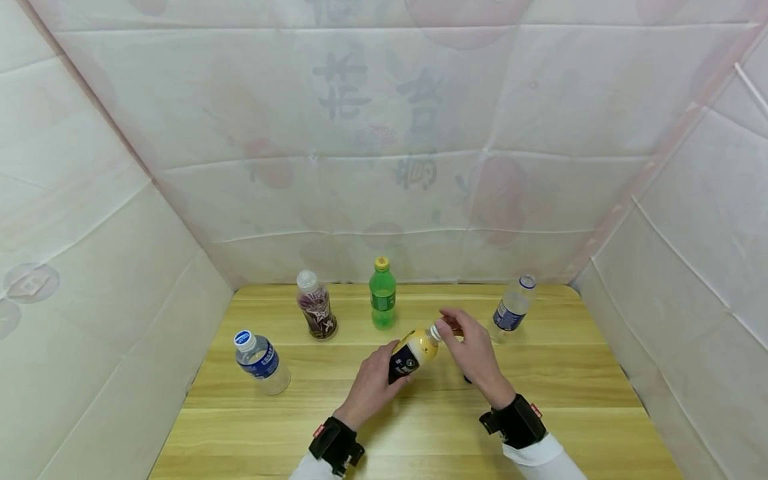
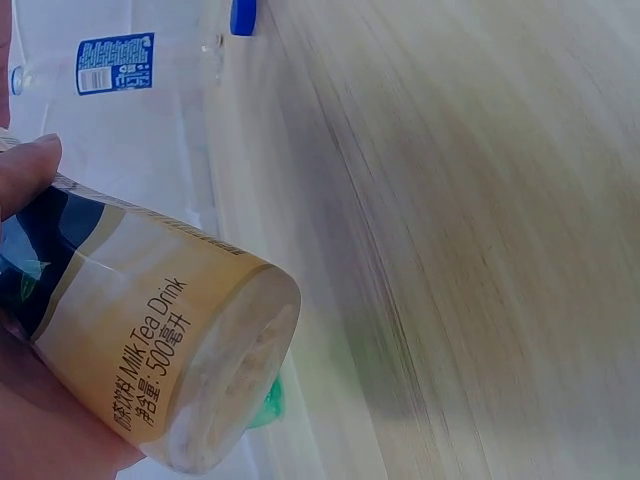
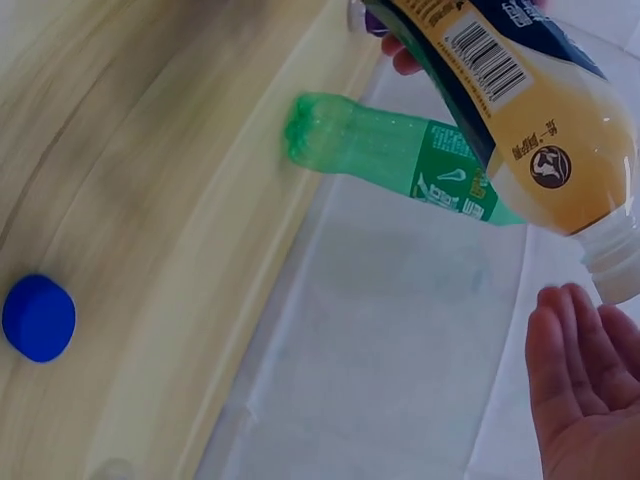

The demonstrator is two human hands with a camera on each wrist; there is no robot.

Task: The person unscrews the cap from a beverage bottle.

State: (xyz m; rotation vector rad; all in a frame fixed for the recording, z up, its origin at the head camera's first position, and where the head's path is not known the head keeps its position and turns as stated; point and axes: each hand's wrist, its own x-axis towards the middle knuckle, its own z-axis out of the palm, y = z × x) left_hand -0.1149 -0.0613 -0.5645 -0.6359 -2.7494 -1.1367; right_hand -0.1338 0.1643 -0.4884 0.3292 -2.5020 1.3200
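A milk tea bottle with a dark and yellow label is tilted above the table, its white-capped neck toward the upper right. My left hand grips it round the body; its base points down in the left wrist view. Close by the neck is my right hand. In the right wrist view, that hand's fingers are extended and lightly bent, just beside the white cap and not curled round it. Whether the thumb touches the cap, I cannot tell.
A blue cap lies on the wooden table, mostly hidden under my right hand in the head view. Around stand a capped blue-label bottle, a purple-label bottle, a green bottle and an uncapped clear bottle. White cloth walls enclose the table.
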